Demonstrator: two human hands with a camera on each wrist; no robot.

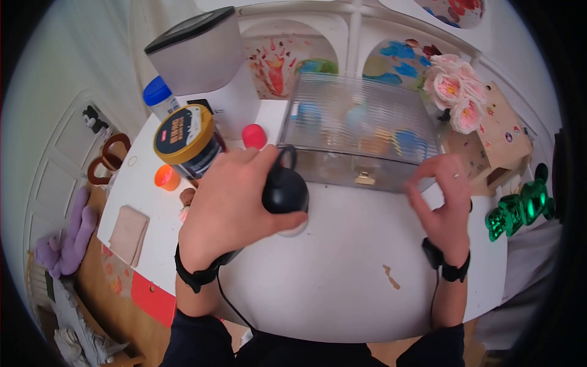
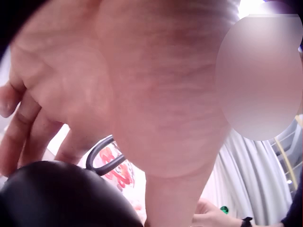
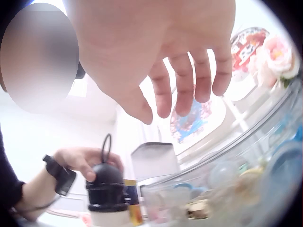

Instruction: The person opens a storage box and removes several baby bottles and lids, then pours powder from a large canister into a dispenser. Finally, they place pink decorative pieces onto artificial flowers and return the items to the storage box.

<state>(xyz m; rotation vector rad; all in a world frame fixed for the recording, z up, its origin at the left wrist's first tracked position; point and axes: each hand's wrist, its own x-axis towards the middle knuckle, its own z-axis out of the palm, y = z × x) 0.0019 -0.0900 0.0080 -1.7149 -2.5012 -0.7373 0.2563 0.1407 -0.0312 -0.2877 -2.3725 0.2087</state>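
Observation:
My left hand (image 1: 223, 205) holds a black bottle (image 1: 287, 194) with a domed lid, a loop on top and a pale base. In the right wrist view that bottle (image 3: 108, 193) stands upright, ringed with ridges, the thumb on its near side and the other fingers behind. The left wrist view shows the dark dome (image 2: 66, 196) close under the palm. By the front right corner of a clear ribbed box (image 1: 361, 122) with a gold clasp, my right hand (image 1: 445, 205) is raised with fingers loosely bent and holds nothing. Blue and yellow items show through the box.
Left of the bottle stand a tub (image 1: 186, 140) with a gold-rimmed lid, an orange cup (image 1: 166, 177) and a pink ball (image 1: 254, 136). A folded cloth (image 1: 128, 234) lies near the table's left edge. Pink flowers (image 1: 455, 92) and a shiny green figure (image 1: 520, 205) are at the right.

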